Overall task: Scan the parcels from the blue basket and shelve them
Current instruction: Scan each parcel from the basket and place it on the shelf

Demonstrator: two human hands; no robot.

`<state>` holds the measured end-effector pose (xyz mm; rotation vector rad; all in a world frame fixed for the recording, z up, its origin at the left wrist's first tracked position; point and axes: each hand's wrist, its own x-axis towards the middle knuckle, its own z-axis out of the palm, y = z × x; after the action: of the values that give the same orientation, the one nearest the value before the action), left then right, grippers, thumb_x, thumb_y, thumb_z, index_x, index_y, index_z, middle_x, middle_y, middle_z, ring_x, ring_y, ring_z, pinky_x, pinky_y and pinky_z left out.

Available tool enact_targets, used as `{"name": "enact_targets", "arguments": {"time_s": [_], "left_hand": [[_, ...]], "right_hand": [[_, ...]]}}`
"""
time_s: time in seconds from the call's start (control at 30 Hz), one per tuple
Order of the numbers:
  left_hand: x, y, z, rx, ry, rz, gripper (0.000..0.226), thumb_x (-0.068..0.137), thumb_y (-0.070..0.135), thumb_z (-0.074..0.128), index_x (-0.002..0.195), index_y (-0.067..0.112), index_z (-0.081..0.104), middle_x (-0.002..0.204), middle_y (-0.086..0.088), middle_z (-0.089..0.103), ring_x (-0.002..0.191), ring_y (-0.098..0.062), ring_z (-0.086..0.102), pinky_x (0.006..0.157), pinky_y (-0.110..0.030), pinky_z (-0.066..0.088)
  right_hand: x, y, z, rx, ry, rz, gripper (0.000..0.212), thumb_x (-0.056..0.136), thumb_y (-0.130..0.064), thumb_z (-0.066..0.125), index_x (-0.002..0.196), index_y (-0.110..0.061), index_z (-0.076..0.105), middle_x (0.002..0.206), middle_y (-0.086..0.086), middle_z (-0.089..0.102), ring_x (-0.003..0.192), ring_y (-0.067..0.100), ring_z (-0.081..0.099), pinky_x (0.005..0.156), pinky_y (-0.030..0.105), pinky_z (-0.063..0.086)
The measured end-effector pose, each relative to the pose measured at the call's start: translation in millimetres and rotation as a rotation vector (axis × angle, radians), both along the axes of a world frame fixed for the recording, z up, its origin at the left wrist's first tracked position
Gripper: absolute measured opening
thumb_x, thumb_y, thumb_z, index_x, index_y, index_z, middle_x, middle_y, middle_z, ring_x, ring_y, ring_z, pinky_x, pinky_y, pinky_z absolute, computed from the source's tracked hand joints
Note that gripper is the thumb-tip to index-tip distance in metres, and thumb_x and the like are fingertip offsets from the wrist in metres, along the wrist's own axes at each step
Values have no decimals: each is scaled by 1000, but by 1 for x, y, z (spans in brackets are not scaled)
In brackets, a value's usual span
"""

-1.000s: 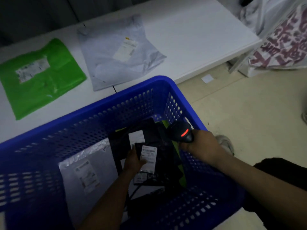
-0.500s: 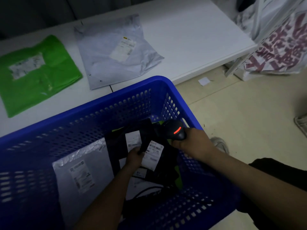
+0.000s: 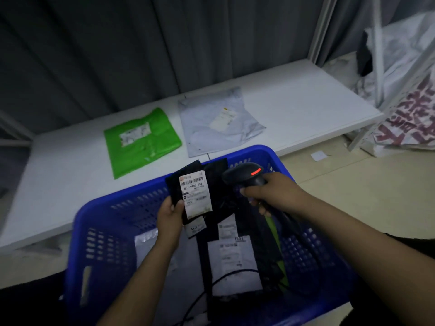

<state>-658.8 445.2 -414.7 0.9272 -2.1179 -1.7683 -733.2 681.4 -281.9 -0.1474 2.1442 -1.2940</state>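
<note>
So the label (image 3: 196,196) on the black parcel (image 3: 215,175) is the only thing you can really read here: barcode across the top, then what looks like "507-P802 V88" in big print, and "P802" again lower down. The rest of it is too small to make out. The left hand (image 3: 170,215) has the parcel by its lower left edge, thumb on the front and fingers tucked behind, holding it upright above the far side of the blue basket (image 3: 106,203) with the label facing the camera. The right hand (image 3: 274,195) is wrapped tight round the handle of a black scanner (image 3: 243,175), whose head sits just beside the parcel's right edge with a red bar lit on top. Down in the basket there's a white parcel (image 3: 235,267) with its own printed label (unreadable), a grey one (image 3: 146,241) partly under the left arm, some more black ones, a bit of green poking out on the right, and a black cord (image 3: 229,276) looping over the lot. Behind the basket a green parcel (image 3: 141,142) and a pale grey parcel (image 3: 219,123) lie flat side by side on the white shelf (image 3: 306,109), both label up, text too blurry. Over on the right there's a white bag (image 3: 412,118) with big red lettering I can't make out.
</note>
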Motion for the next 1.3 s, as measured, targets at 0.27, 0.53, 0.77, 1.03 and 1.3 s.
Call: {"name": "enact_targets", "arguments": {"time_s": [0.27,0.53,0.77,1.03,1.3], "left_hand": [[28,-22,43,-16,46,119,18,99,2,46,108,10,59,107,-9,67,97,-24,63,83,-34,48],[47,-32,48,-26,43,173,20,98,4,48,113,7,62,109,-10,70,102,-26,66,94,-46,51],[42,-41,51,-65,27,210,17,98,6,49,109,10,62,108,-10,69,96,-23,66,88,-40,53],[23,-62,55,-128,23,222,18,99,10,49,111,2,61,104,-12,68,91,-24,64,73,-28,51],[-58,-126,73,-226,79,265,14,96,16,55,102,5,62,92,-6,69,86,-24,64,75,-33,49]], "right_hand": [[33,-11,24,-101,40,72,19,87,-24,69,81,-6,64,67,11,66,45,17,55,45,25,47],[37,-23,31,-119,14,139,24,88,-27,68,78,-5,64,69,15,66,51,21,57,48,26,49],[28,-42,30,-144,-16,178,24,88,-27,69,77,-6,64,63,13,65,46,17,56,48,27,48],[6,-73,26,-149,-12,175,25,87,-28,70,80,-5,64,64,11,64,49,20,57,47,27,48],[-59,-111,23,-188,46,62,24,87,-23,69,71,-6,62,57,6,63,44,16,57,45,26,47]]}}
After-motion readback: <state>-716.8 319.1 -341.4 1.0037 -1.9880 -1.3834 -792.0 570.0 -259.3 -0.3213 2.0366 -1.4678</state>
